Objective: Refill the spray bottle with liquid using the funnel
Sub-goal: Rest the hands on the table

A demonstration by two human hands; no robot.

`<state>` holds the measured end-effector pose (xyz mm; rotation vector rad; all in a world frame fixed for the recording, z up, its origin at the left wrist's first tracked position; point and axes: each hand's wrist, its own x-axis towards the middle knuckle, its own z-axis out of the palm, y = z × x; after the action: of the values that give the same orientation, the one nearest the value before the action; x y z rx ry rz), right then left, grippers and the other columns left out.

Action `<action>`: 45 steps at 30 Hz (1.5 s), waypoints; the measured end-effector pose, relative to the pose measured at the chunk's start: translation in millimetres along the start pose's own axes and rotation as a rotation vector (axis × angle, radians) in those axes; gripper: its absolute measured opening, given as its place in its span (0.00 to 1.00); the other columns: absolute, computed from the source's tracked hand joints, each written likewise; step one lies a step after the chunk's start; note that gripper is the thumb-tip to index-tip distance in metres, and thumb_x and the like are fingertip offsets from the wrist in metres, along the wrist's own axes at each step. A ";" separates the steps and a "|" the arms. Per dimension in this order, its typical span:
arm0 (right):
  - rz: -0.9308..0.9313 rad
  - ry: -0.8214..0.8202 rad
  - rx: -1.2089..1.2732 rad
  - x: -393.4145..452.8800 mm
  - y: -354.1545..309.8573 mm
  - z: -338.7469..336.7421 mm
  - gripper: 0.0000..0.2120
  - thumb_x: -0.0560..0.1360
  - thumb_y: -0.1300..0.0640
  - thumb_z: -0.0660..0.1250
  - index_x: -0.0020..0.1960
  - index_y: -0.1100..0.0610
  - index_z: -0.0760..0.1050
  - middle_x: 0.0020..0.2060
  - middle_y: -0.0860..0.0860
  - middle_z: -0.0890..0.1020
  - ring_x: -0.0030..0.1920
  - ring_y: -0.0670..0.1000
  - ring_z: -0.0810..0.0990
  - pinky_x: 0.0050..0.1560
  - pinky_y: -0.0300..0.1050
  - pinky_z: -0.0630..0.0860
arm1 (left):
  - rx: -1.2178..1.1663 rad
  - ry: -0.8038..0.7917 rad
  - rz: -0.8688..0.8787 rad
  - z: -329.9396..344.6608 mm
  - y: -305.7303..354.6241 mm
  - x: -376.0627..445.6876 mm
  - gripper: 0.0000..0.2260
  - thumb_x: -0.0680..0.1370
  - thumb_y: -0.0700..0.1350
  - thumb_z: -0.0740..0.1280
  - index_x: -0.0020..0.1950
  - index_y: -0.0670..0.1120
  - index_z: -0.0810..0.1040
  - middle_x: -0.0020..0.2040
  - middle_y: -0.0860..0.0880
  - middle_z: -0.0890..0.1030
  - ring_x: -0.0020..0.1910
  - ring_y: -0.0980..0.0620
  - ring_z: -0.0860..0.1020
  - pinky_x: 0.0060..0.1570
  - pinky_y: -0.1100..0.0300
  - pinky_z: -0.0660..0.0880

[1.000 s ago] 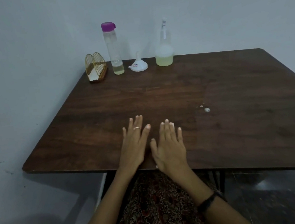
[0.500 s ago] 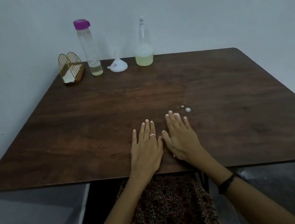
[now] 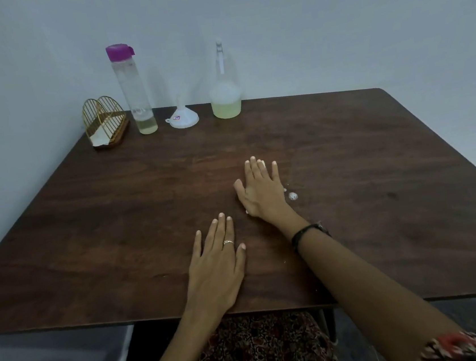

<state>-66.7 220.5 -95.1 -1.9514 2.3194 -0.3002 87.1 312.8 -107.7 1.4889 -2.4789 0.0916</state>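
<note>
A clear spray bottle (image 3: 224, 92) with pale yellow liquid in its base stands at the table's far edge by the wall. Left of it a white funnel (image 3: 183, 118) sits mouth down. Further left stands a tall clear bottle (image 3: 133, 91) with a purple cap and a little yellowish liquid at the bottom. My left hand (image 3: 217, 267) lies flat near the table's front edge, fingers straight. My right hand (image 3: 261, 189) lies flat farther out toward the middle, fingers straight, holding nothing. Both hands are well short of the bottles.
The dark wooden table (image 3: 377, 164) meets a pale wall at the back and left. A gold wire holder (image 3: 105, 124) with white paper stands at the far left corner. A small white blob (image 3: 292, 196) lies just right of my right hand.
My right hand has slid forward over the table, away from my left hand, which stays near the front edge. The camera view has shifted.
</note>
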 end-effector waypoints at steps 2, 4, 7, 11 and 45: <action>0.064 0.003 -0.017 13.1 10.3 -5.1 0.30 0.81 0.45 0.45 0.77 0.63 0.47 0.77 0.57 0.50 0.77 0.55 0.46 0.74 0.55 0.36 | 0.010 0.003 0.000 0.9 -0.3 -0.2 0.25 0.80 0.52 0.46 0.67 0.41 0.72 0.67 0.45 0.74 0.66 0.50 0.74 0.63 0.48 0.71; 0.110 0.005 -0.016 24.5 24.1 -9.8 0.31 0.81 0.45 0.44 0.76 0.63 0.47 0.77 0.58 0.50 0.77 0.55 0.47 0.74 0.56 0.36 | 0.018 -0.020 -0.012 0.5 -0.8 0.1 0.29 0.81 0.53 0.39 0.68 0.41 0.71 0.68 0.45 0.73 0.67 0.50 0.72 0.67 0.51 0.66; 0.185 -0.013 -0.025 36.1 49.2 -16.9 0.31 0.81 0.44 0.43 0.76 0.63 0.46 0.77 0.58 0.49 0.77 0.55 0.45 0.74 0.56 0.35 | 0.021 -0.013 -0.015 0.5 -0.6 0.2 0.31 0.81 0.54 0.37 0.68 0.41 0.70 0.68 0.45 0.73 0.67 0.50 0.72 0.67 0.51 0.57; 0.293 -0.013 -0.013 35.9 84.6 -24.6 0.32 0.81 0.45 0.43 0.76 0.64 0.45 0.77 0.58 0.48 0.77 0.55 0.44 0.74 0.56 0.35 | 0.028 0.002 -0.010 0.6 -0.4 0.6 0.30 0.81 0.54 0.36 0.68 0.42 0.71 0.68 0.45 0.73 0.67 0.51 0.72 0.64 0.51 0.69; 0.284 0.023 0.040 -69.9 58.0 -21.8 0.29 0.81 0.49 0.46 0.76 0.63 0.46 0.77 0.57 0.49 0.77 0.55 0.46 0.74 0.54 0.38 | -0.104 -0.083 -0.036 -6.2 0.6 -3.4 0.39 0.69 0.57 0.29 0.76 0.40 0.49 0.77 0.43 0.49 0.77 0.50 0.47 0.70 0.58 0.36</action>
<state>-114.7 300.5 -89.7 -1.5799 2.5403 -0.3414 89.2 317.1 -102.5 1.5224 -2.4782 -0.1057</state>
